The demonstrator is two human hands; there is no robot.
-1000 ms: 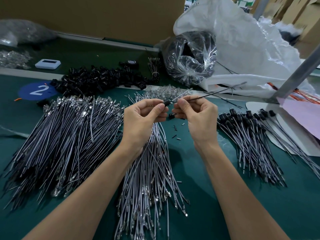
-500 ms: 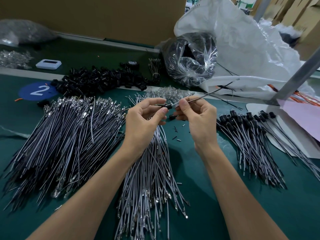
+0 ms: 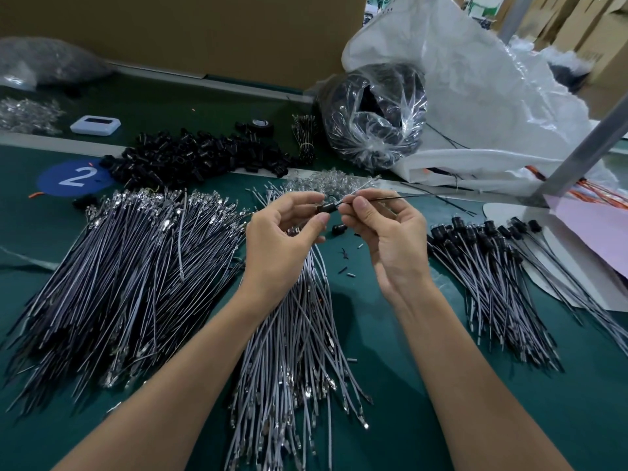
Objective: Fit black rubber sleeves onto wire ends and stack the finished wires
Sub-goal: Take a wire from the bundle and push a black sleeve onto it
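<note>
Pinching black rubber sleeve point(image 3: 328, 208) btw thumb + index of L hand point(image 3: 282, 246), other fingers curling loosely below. Pinching thin wire point(image 3: 390, 198) w/ thumb + fingertips of R hand point(image 3: 390, 239), right at sleeve's right end. Touching sleeve w/ wire tip; can't tell how far in. Holding both up off green mat point(image 3: 390, 419), above far end of centre wire pile point(image 3: 299, 351). Pointing wire's free length off to the right, approx level. Also seeing paler strand slanting up-right from same pinch; can't tell if separate wire.

Noting spare sleeve point(image 3: 338, 229) lying on mat just under R hand's fingers, w/ few small black + grey scraps near it.

Noting big fan of bare wires point(image 3: 129, 266) at left, metal terminals pointing away from person, touching centre pile's left side.

Noting finished wires point(image 3: 492, 283) stacking at right, apart from R hand: sleeved ends at far side, outer ones overlapping white card point(image 3: 577, 294).

Further back: seeing heap of loose black sleeves point(image 3: 197, 158) beside blue "2" disc point(image 3: 76, 176), clear plastic bits point(image 3: 326, 181) just behind hands, tape roll point(image 3: 260, 125), small white gadget point(image 3: 96, 125), clear bag of black parts point(image 3: 373, 124) leaning on big white bag point(image 3: 475, 96), grey metal post point(image 3: 584, 154) at far right.
</note>
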